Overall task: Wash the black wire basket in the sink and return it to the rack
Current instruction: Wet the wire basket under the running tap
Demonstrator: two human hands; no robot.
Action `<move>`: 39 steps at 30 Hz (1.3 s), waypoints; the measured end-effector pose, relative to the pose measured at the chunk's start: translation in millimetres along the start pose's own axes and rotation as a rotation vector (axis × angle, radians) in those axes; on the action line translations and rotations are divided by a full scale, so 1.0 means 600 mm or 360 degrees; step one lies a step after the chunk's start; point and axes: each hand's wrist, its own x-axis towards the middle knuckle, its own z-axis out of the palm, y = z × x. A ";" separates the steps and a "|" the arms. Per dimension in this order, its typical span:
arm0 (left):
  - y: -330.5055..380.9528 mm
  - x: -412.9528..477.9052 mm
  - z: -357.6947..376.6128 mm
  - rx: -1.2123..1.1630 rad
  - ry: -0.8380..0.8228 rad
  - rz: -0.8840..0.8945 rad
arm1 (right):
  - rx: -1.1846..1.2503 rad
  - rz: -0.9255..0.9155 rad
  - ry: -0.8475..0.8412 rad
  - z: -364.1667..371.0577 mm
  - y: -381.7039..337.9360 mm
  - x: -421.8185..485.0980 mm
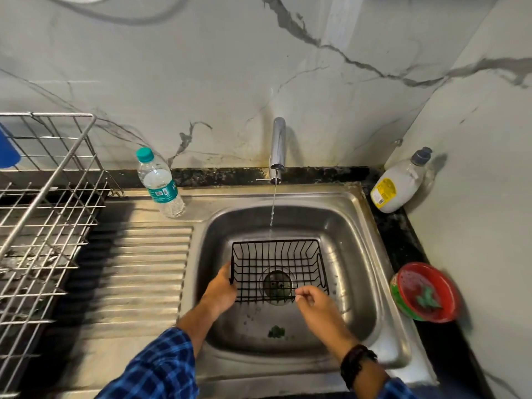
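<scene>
The black wire basket (277, 269) sits upright in the steel sink (357, 226), over the drain. My left hand (221, 289) grips its left rim. At the basket's near right corner my right hand (313, 302) hovers with fingers loosely curled, and I cannot tell whether it touches the wire. A thin stream of water falls from the chrome tap (277, 145) and lands just behind the basket's far rim. The metal wire rack (43, 214) stands on the counter at the left.
A water bottle with a teal cap (159, 184) stands on the sink's back left edge. A soap bottle (398, 185) leans in the right corner. A red bowl with a green scrubber (426, 292) sits right of the sink. Green scraps (276, 331) lie in the basin.
</scene>
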 end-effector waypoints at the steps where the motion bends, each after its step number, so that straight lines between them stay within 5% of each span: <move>1: 0.000 0.002 0.001 0.0004 0.0032 -0.0006 | -0.0026 0.0006 0.0012 0.000 0.001 0.007; 9: -0.017 0.006 0.007 0.0016 0.0039 0.0003 | -0.0300 -0.0042 0.0082 -0.013 0.003 0.076; 25: 0.001 0.012 0.029 -0.0018 0.0168 0.0012 | -0.1031 -0.0307 -0.0369 -0.025 0.046 0.134; 29: 0.004 0.042 0.029 -0.0350 0.0410 -0.0243 | -0.1251 -0.0394 -0.0238 -0.014 0.053 0.145; 33: 0.018 0.082 0.028 -0.0558 0.0202 -0.0523 | -0.1541 -0.0476 -0.0173 -0.011 0.033 0.155; 39: 0.053 0.073 0.047 -0.0500 0.0682 -0.0185 | -0.1441 -0.0659 -0.0020 -0.022 0.007 0.157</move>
